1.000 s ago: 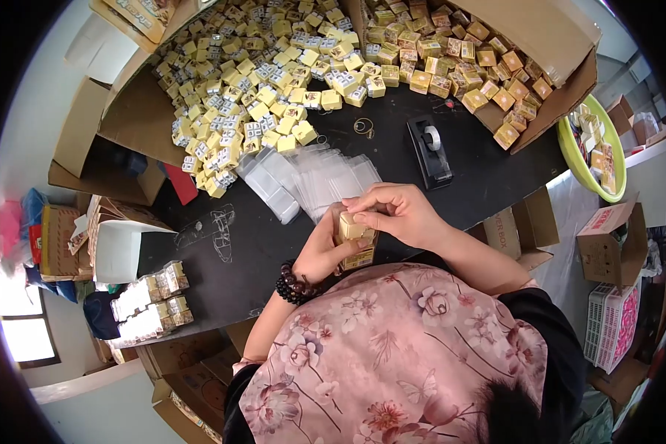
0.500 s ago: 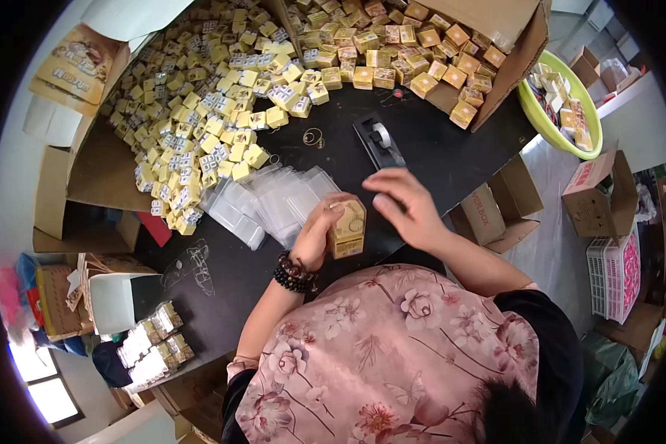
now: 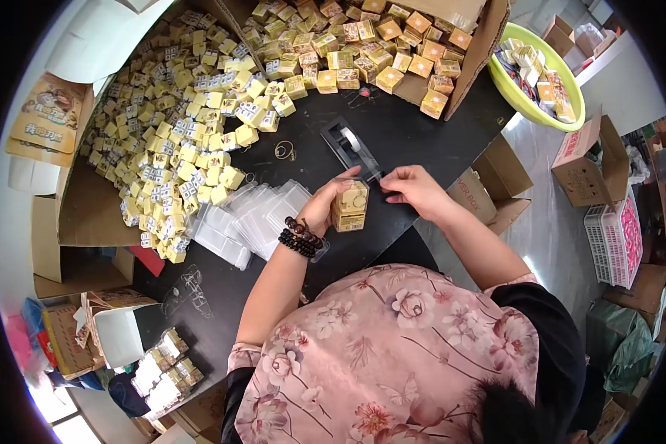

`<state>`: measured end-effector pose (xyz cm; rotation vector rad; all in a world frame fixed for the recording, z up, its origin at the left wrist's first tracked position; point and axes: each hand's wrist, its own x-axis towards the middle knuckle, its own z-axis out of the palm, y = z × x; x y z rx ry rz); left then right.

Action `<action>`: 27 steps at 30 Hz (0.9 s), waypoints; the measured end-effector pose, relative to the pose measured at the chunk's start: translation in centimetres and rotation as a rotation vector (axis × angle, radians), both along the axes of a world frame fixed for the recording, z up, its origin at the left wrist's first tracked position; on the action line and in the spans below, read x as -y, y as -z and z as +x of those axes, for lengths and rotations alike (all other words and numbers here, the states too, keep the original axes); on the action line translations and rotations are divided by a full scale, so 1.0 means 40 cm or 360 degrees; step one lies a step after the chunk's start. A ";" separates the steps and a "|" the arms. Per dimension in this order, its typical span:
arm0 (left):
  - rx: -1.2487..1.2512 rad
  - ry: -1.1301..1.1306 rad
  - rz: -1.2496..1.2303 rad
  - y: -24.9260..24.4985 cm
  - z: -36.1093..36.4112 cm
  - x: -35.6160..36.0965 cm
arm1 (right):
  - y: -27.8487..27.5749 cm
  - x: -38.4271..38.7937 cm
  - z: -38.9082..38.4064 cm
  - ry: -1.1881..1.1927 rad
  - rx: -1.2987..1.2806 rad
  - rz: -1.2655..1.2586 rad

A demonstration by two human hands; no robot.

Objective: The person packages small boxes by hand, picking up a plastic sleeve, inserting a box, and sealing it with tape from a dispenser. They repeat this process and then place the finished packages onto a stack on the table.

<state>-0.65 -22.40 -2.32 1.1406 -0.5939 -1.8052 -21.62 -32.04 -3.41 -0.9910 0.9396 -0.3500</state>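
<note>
My left hand point(image 3: 324, 209) is wrapped round a small block of yellow printed boxes point(image 3: 352, 206), held upright just above the black table. At the cutter end of a black tape dispenser point(image 3: 346, 148) is my right hand point(image 3: 416, 192), its thumb and fingers pinched together. Whatever they pinch is too small or clear to make out. A white roll sits in the dispenser. Beside my left wrist, clear plastic cases point(image 3: 255, 214) lie fanned out on the table.
Heaps of small yellow boxes point(image 3: 177, 140) and orange-gold boxes point(image 3: 333, 59) spill from cardboard cartons at the back. A yellow-green basket point(image 3: 576, 118) stands at the right, above an open carton point(image 3: 475, 194). Several wrapped stacks point(image 3: 172, 374) lie at the lower left.
My right hand has gone from open fingers near the boxes to a pinch at the dispenser's end. My left hand still holds the boxes. The whole view has shifted slightly.
</note>
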 end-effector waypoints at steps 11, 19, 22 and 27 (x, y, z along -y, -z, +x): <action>0.0555 -0.0161 -0.0494 -0.005 -0.044 -0.051 | -0.063 -0.108 -0.014 0.0130 0.0331 0.0106; 0.1293 -0.0185 -0.0955 -0.059 -0.069 -0.073 | -0.088 -0.123 0.002 -0.0098 0.0118 0.0164; 0.0492 -0.0259 -0.0693 -0.063 -0.080 -0.072 | -0.033 -0.135 0.016 -0.0097 0.0140 -0.0733; 0.0038 -0.0389 -0.0244 -0.007 -0.052 -0.029 | -0.041 -0.124 0.039 0.0158 -0.0043 -0.1547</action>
